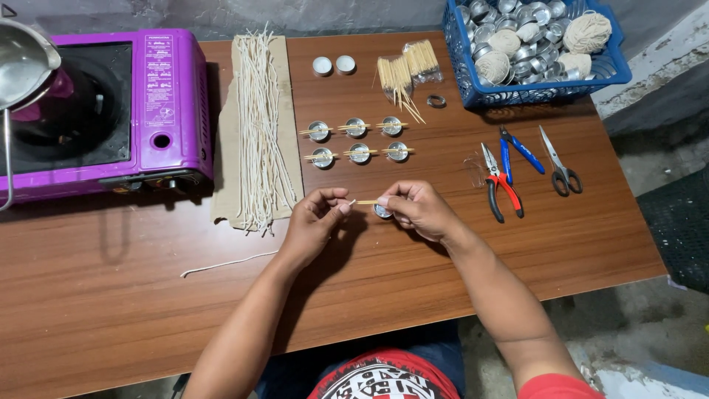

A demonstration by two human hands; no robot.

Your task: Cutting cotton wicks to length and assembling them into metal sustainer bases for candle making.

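My left hand and my right hand meet over the middle of the brown table. Between their fingertips they pinch a thin wooden stick with a bit of white wick at its left end. A small round metal cup sits just under my right fingers. Beyond the hands stand two rows of small metal cups, each with a stick laid across its top. A sheet of cardboard with many white wicks lies to the left of them.
A purple portable gas stove with a metal pot stands at far left. A blue basket of metal cups and string balls sits at the back right. Pliers, blue cutters, scissors, bagged sticks and a loose wick lie around.
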